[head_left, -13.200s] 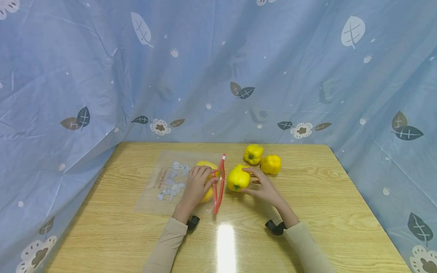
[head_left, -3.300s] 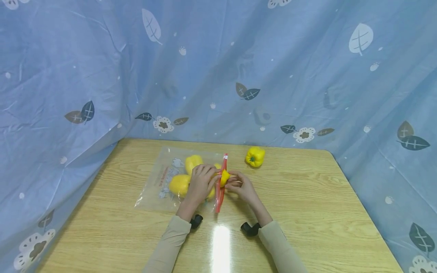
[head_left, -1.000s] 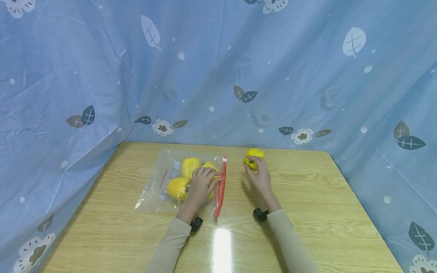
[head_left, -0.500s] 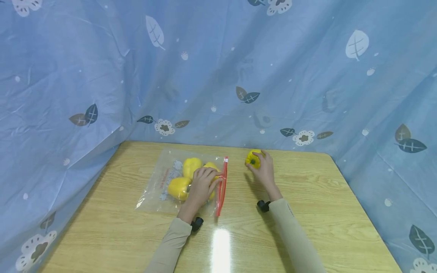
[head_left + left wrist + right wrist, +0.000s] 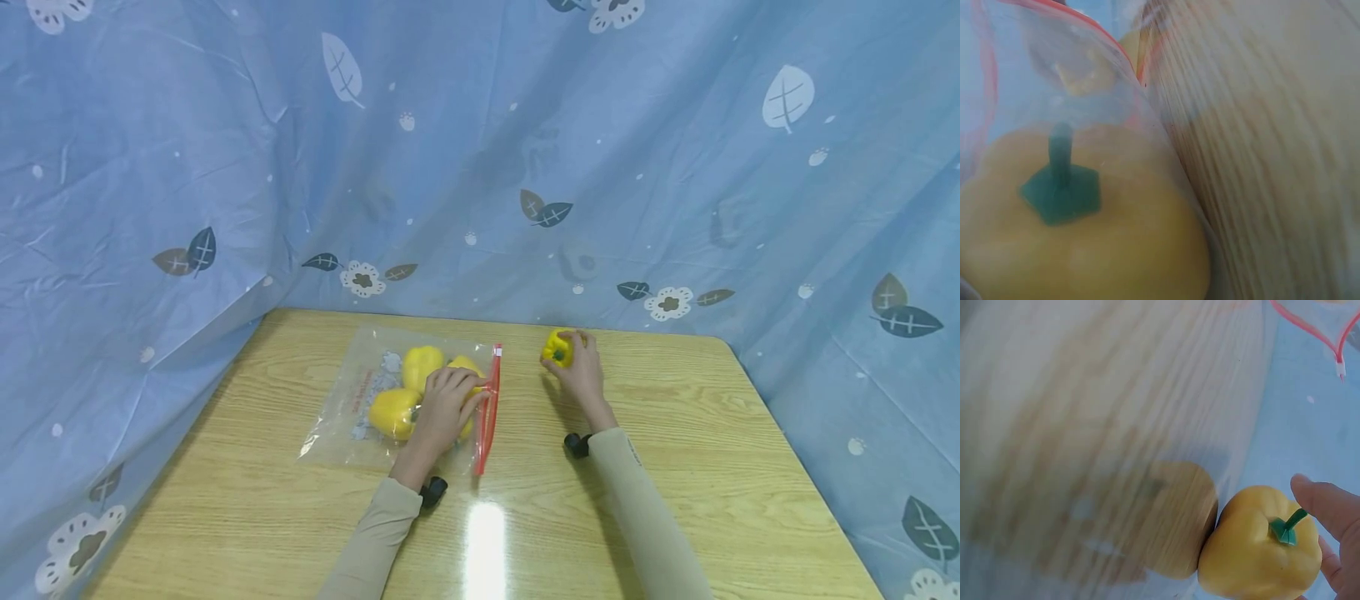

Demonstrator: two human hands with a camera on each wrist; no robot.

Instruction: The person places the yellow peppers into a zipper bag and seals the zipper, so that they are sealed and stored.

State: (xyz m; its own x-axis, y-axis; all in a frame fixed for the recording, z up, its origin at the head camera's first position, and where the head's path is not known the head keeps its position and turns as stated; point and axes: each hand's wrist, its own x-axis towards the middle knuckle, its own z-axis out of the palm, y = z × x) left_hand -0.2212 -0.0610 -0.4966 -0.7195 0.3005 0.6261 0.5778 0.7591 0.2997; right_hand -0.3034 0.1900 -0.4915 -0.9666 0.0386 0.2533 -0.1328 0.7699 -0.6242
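Observation:
A clear zip bag (image 5: pixel 337 437) with a red zip edge (image 5: pixel 487 425) lies on the table, its mouth toward the right. Several yellow bell peppers (image 5: pixel 393 414) are inside it, partly hidden by my left hand (image 5: pixel 442 408), whose thumb and index finger pinch the bag at its mouth. Close up in the left wrist view, a green-stemmed pepper (image 5: pixel 1116 244) shows through the plastic. At the table's back, my right hand (image 5: pixel 587 373) grips another yellow bell pepper (image 5: pixel 553 348). In the right wrist view, thumb and fingers lie around this pepper (image 5: pixel 1241 544), its green stem showing.
The wooden table (image 5: pixel 697 450) reaches back to a blue patterned curtain (image 5: pixel 450 167), which also hangs along both sides. A bright light reflection (image 5: pixel 486 550) falls near the front. Black wrist cameras (image 5: pixel 577 445) sit at both wrists.
Earlier, more peppers were outside the bag; now several are inside. My right hand has gone from the bag mouth to the back pepper and closed around it. The left hand stays at the mouth.

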